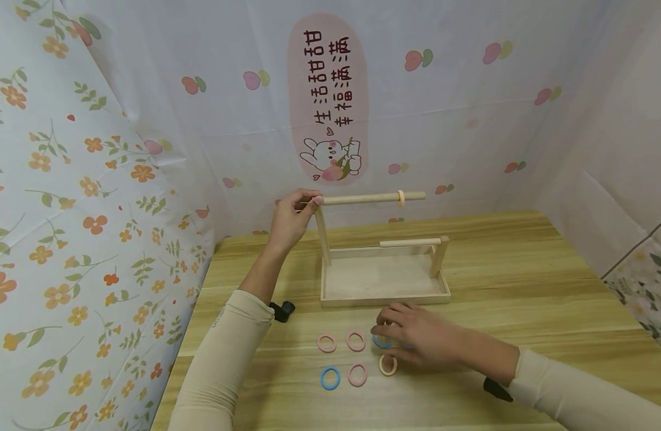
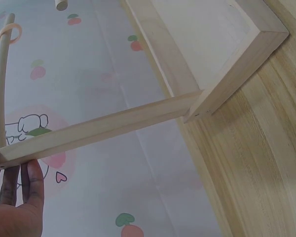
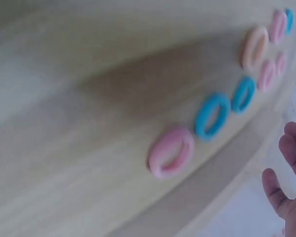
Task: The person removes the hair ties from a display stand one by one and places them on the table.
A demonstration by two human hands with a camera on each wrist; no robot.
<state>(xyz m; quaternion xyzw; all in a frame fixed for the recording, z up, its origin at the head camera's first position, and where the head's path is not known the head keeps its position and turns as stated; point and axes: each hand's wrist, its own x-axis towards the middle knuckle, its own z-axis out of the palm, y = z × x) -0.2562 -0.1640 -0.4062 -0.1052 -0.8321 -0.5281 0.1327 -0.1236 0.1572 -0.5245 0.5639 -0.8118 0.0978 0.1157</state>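
Observation:
My left hand (image 1: 295, 218) grips the top of the left post of a wooden stand (image 1: 323, 239), where a long horizontal rod (image 1: 359, 199) joins it. In the left wrist view, fingers (image 2: 35, 185) curl behind the post end. An orange-beige ring (image 1: 401, 198) hangs on the rod near its free end. Above the table my right hand (image 1: 424, 335) hovers over the loose rings, fingers spread and holding nothing. Beneath and beside it lie a blue ring (image 3: 212, 116), another blue ring (image 3: 243, 94), a pink ring (image 3: 171, 152) and a beige ring (image 1: 387, 372).
Further left lie two pink rings in the back row, with a blue ring (image 1: 330, 388) and a pink ring (image 1: 357, 384) in front. A shorter rod (image 1: 411, 242) juts left from the stand's right post (image 1: 439, 260). The stand's shallow tray (image 1: 384, 302) rests on the wooden table (image 1: 502, 281), before a printed cloth.

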